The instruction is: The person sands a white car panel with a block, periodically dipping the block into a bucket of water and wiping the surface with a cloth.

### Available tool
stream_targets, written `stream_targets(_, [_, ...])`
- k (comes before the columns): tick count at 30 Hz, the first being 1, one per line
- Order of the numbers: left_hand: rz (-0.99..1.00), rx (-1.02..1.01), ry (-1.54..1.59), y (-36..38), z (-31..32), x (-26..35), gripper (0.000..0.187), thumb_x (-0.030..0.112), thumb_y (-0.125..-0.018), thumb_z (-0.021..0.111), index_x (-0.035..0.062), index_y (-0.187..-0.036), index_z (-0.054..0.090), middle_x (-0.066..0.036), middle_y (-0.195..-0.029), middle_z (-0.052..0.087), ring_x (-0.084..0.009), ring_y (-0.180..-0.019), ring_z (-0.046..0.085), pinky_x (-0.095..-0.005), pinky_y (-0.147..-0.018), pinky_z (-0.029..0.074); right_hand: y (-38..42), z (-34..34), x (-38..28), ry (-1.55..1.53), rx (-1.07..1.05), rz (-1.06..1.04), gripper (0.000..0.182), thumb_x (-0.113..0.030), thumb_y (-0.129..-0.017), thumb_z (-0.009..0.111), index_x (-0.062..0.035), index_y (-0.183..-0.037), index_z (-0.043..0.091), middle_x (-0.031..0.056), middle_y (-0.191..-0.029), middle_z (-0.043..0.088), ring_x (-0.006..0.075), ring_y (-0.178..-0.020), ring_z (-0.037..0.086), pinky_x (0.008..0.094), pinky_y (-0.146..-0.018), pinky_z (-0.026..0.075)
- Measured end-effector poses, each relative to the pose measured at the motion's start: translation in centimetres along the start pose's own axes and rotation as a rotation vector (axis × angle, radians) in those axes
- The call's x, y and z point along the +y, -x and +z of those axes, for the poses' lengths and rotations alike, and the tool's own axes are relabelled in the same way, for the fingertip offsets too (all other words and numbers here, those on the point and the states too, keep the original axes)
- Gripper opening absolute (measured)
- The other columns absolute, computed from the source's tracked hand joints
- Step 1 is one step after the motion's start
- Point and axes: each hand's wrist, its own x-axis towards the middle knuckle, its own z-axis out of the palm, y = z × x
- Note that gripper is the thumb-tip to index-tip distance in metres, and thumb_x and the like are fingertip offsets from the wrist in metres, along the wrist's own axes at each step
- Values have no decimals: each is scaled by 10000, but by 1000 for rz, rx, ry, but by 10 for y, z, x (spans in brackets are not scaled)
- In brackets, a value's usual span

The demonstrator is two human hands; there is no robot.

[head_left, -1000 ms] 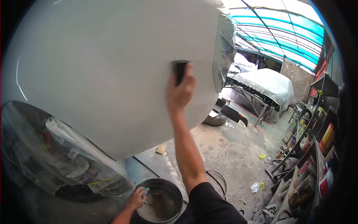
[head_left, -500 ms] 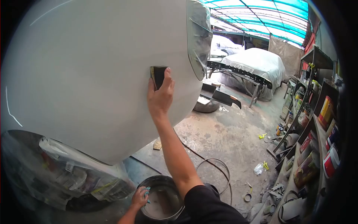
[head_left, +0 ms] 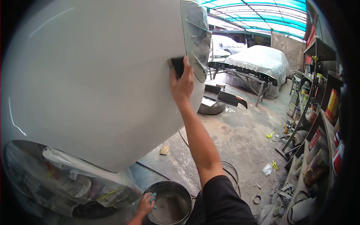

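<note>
My right hand (head_left: 182,84) is closed round a dark sanding block (head_left: 177,66) and presses it on the pale grey car panel (head_left: 105,82), near the panel's right edge. The fingers and thumb lie along the block's sides; its working face is hidden against the panel. Lower down, my left hand (head_left: 144,204) is at the left rim of a black bucket (head_left: 189,195) with cloudy liquid in it. A small teal, cloth-like piece (head_left: 153,200) shows between the left fingers; its full shape is hidden.
Plastic-and-paper masking (head_left: 86,187) covers the car below the panel. A hose (head_left: 236,176) lies on the floor behind my arm. Shelves with cans (head_left: 315,168) line the right side. Farther back are a black bumper part (head_left: 243,71) on a stand and a covered car (head_left: 258,62).
My right hand has slid the sanding block right and slightly up across the panel. The view has shifted a little; my left hand stays at the bucket rim with the teal piece.
</note>
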Motion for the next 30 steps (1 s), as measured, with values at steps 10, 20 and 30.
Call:
stream_targets(10, [-103,-31,-7,3,4,1,307,169,-791,731,112,-1092,738,-105,-1327,657,-347,-1208,642,-470,-1001,539,19,-40,73,45,-213,-188,804,-89,-857,815,-124,-1572,450,182,-1147,629,389,-1009,640,476,-865,538])
stream_targets(20, [-71,-32,-7,7,3,6,317,156,-792,734,81,-1100,734,-142,-1333,648,-372,-1215,629,-475,-1021,532,32,-42,114,-47,-182,-242,840,-120,-809,853,-153,-1559,476,150,-1067,621,364,-977,635,472,-856,529])
stream_targets(30, [-54,-65,-77,1,1,13,317,158,-828,708,86,-1136,733,-118,-1354,644,-366,-1222,621,-476,-1007,538,39,-52,139,-51,-208,-275,856,-149,-795,875,-127,-1555,480,155,-1094,634,365,-937,646,459,-807,542])
